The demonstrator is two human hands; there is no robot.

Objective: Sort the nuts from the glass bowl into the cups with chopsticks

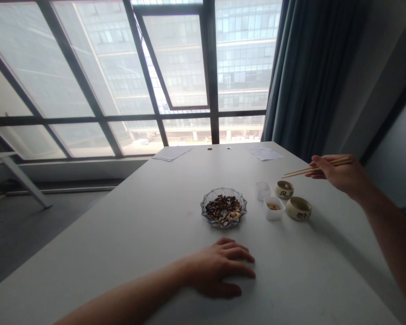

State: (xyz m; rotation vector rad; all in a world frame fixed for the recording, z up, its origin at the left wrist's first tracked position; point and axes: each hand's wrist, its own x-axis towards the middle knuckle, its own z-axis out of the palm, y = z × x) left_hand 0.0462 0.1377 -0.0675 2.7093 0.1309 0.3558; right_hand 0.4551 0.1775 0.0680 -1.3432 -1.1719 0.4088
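My right hand (338, 174) is closed around a pair of wooden chopsticks (304, 171), raised at the right with the tips pointing left. Below the tips stands a small beige ceramic cup (284, 193) with a dark character, and a second, similar cup (298, 213) sits closer to me. Left of them are two white plastic cups: one (274, 214) has pale yellowish pieces inside, the other (262, 192) is translucent. A faceted glass bowl (205, 216) holds a mix of dark and pale dried bits. My left hand (223, 266) lies on the table in front of this bowl, fingers spread.
All of this stands on a long white table (149, 243). Papers (172, 154) lie at its far left corner and more sheets (265, 153) at the far right. Beyond are large windows, one pane (176, 58) tilted, and a dark curtain (304, 76).
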